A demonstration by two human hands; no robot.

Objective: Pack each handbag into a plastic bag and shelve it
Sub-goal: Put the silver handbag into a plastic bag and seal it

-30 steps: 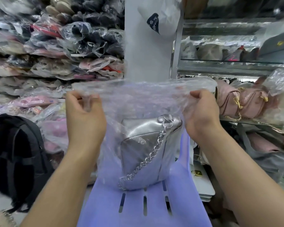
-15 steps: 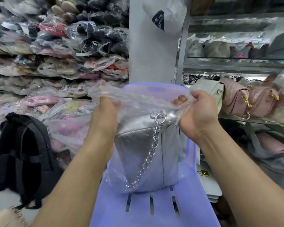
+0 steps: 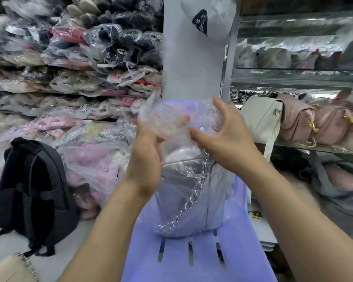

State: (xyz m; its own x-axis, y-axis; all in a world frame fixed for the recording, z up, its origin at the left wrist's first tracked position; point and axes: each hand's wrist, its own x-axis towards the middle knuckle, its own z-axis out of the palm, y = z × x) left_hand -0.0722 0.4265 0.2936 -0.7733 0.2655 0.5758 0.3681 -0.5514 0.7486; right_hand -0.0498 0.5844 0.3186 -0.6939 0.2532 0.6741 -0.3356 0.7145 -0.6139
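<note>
Since half a second ago, the bag mouth has gone from stretched between both hands to bunched at centre frame. The left hand (image 3: 149, 157) grips the gathered neck of the clear plastic bag (image 3: 167, 117). The right hand (image 3: 226, 141) has let go and holds nothing, fingers spread beside the neck. The silver handbag (image 3: 183, 192) sits inside the bag on the lilac chair (image 3: 192, 265). Next: hold the left grip, press the air out, twist the neck and keep the chain (image 3: 183, 214) below it.

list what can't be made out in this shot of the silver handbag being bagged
Head view:
Top of the silver handbag: hidden by the left hand, the right hand and the bunched plastic bag.
Cream bag, bottom left: cut off by the frame edge.
Print on the black label: too small and blurred to read.
</note>
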